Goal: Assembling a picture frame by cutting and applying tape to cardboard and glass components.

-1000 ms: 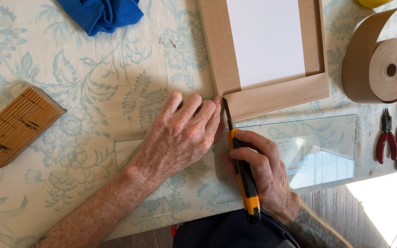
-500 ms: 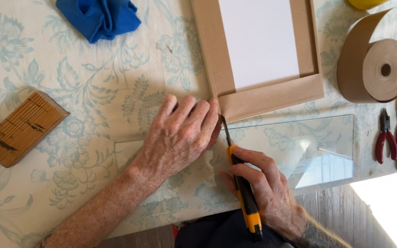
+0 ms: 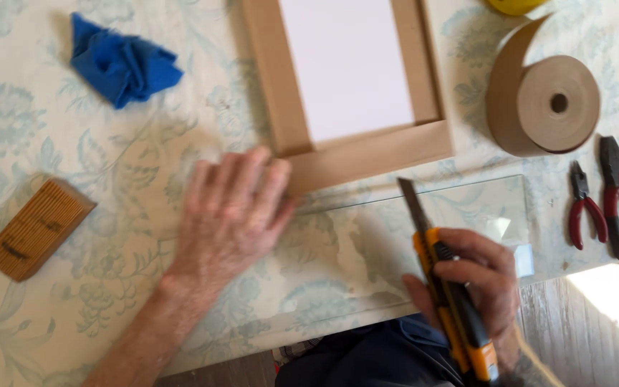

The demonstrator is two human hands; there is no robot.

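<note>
Right hand (image 3: 478,283) grips the orange-and-black utility knife (image 3: 447,290), blade bared over the clear glass sheet (image 3: 395,236). Left hand (image 3: 231,211) lies flat, open, beside it, below the brown cardboard frame (image 3: 367,154); a slip could nick fingers.

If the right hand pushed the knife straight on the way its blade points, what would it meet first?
The right hand holds a utility knife whose blade points up and slightly left. The first thing in that line is probably the lower edge of the brown frame, though the blade's height above the glass sheet is unclear.
</note>
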